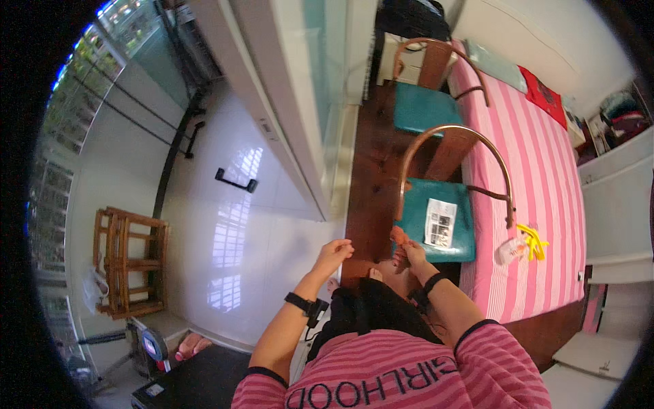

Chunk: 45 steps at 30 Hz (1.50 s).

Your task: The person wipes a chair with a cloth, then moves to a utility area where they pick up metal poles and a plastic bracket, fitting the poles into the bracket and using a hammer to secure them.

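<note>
Held out in front of me at the middle, my right hand (pixel 414 255) closes round a small, lumpy orange thing (pixel 399 236); its kind is not clear. Just beyond that hand is a chair with a teal seat (pixel 465 249) and a curved brown frame. A printed sheet of paper (pixel 441 223) lies on the seat. My left hand (pixel 334 256) hovers apart from the right one, near the edge of the white floor. Its fingers are curled together, and whether anything small is between them cannot be seen. Both wrists wear black bands.
Right of the chair, a bed with pink striped cover (pixel 524 170) bears a yellow long-shaped item (pixel 534 242) and a clear packet (pixel 511 251). A second teal chair (pixel 426 109) stands farther off. At left are a sliding door (pixel 286 116), a folded wooden rack (pixel 133 262) and a black handle-like bar (pixel 236 181).
</note>
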Each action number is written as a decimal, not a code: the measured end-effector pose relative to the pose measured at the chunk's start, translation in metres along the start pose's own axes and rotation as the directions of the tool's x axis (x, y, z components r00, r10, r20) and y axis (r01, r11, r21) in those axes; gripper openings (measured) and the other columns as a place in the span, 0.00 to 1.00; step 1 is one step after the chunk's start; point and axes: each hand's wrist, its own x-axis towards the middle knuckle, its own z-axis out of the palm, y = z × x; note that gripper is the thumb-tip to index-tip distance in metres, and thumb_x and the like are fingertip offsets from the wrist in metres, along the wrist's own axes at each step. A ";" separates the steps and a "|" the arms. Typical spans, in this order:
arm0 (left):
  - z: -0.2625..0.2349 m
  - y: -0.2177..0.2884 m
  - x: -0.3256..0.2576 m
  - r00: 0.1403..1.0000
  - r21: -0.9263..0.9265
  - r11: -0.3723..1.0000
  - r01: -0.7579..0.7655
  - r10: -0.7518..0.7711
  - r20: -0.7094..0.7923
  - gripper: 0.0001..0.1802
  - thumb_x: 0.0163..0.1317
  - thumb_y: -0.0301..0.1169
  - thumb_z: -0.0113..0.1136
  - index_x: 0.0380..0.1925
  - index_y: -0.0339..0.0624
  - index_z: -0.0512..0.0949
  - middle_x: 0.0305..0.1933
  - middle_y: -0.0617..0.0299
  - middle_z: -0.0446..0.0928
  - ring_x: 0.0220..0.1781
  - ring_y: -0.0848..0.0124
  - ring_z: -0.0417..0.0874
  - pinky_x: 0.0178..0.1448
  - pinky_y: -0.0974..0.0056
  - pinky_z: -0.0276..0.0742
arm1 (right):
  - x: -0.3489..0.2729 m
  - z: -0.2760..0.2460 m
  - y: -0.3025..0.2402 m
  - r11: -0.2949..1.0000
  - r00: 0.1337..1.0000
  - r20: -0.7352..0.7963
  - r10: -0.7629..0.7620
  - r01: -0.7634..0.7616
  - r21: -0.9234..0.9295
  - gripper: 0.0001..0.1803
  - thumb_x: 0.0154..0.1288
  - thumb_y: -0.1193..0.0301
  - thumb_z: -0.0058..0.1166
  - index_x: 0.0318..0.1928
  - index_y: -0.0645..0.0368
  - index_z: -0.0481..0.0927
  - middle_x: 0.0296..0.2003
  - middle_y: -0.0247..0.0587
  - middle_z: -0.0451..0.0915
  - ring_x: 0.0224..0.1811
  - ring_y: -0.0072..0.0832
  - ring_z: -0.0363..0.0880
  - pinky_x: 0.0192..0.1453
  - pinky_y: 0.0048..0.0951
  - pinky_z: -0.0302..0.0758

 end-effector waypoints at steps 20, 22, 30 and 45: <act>0.078 0.023 -0.003 0.981 0.082 0.989 0.125 -0.111 -0.157 0.19 0.64 0.36 0.51 0.51 0.37 0.71 0.45 0.57 0.78 0.44 0.72 0.79 0.46 0.70 0.71 | 0.064 -0.089 -0.065 0.650 0.754 -0.112 -0.647 0.469 -0.598 0.20 0.50 0.71 0.56 0.46 0.60 0.75 0.44 0.54 0.71 0.52 0.47 0.67 0.58 0.39 0.65; 0.082 0.022 -0.003 0.973 0.060 0.990 0.128 -0.113 -0.199 0.17 0.64 0.34 0.51 0.50 0.37 0.71 0.43 0.57 0.79 0.42 0.72 0.80 0.44 0.70 0.71 | 0.069 -0.090 -0.073 0.572 0.690 -0.096 -0.718 0.505 -0.646 0.21 0.50 0.71 0.56 0.48 0.59 0.74 0.47 0.55 0.69 0.53 0.47 0.65 0.59 0.38 0.64; 0.089 0.020 -0.023 0.939 0.026 0.984 0.178 -0.162 -0.304 0.17 0.64 0.35 0.51 0.50 0.38 0.71 0.44 0.59 0.78 0.43 0.72 0.79 0.44 0.69 0.71 | 0.053 -0.069 -0.097 0.495 0.557 -0.179 -0.811 0.489 -0.718 0.22 0.51 0.73 0.54 0.51 0.57 0.72 0.54 0.56 0.61 0.56 0.50 0.63 0.62 0.40 0.61; 0.077 0.015 -0.025 0.953 -0.003 0.979 0.202 -0.197 -0.231 0.21 0.65 0.39 0.50 0.53 0.37 0.69 0.47 0.56 0.76 0.48 0.69 0.78 0.52 0.66 0.71 | 0.099 -0.132 -0.092 0.526 0.655 -0.279 -0.702 0.213 -0.823 0.30 0.52 0.67 0.54 0.59 0.56 0.67 0.57 0.52 0.65 0.61 0.43 0.62 0.65 0.38 0.57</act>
